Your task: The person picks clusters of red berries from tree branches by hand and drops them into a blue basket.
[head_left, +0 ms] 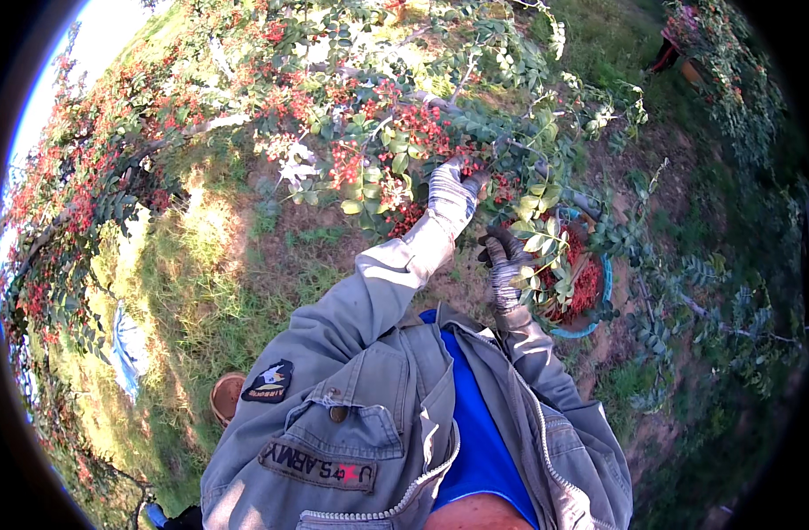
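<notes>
My left hand [454,193], in a striped knit glove, reaches up into the thorny branches. Its fingers close at a red berry cluster [428,128], their tips partly lost among berries and leaves. Lower and to the right is my right hand [505,265], gloved with dark fingertips. Its fingers are curled beside green leaves [539,237]; whatever they hold, if anything, is hidden. Just right of it stands a round container with a light-blue rim [608,287], holding many red berries [586,284]. Leafy twigs hang across part of the container.
A grey branch [435,102] runs across above my hands, and berry-laden boughs [69,194] fill the left. Blue-white sheeting [127,349] and a reddish-brown round object [228,397] lie on the grass. Another person [671,44] is at the far upper right.
</notes>
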{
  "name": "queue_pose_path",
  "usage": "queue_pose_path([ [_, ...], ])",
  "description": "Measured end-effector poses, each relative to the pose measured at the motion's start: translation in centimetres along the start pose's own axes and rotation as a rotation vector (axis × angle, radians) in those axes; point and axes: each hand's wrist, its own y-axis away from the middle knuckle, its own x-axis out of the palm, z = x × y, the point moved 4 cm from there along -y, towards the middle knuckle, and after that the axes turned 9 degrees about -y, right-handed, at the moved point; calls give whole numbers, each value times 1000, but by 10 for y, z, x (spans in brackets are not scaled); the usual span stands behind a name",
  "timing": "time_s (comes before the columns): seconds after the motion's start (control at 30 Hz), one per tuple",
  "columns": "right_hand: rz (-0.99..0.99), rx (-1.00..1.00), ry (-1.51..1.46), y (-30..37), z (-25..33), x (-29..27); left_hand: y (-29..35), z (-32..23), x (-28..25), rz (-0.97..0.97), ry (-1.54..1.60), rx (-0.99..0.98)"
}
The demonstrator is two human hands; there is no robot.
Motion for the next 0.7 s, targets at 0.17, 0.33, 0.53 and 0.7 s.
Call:
queue_pose_path([
  [0.17, -208, -81, -99, -21, -27, -15, -1, 5, -4, -56, 125, 8],
  [0.33, -226, -122, 509, -28, -23, -22, -1, 10, -2, -13, 246, -5],
  [0.53, 543, -2, 415, 60, 74, 46, -5, 11, 0, -18, 233, 21],
  [0.7, 402, -211, 174, 74, 194, 2, -3, 19, -6, -60, 264, 14],
])
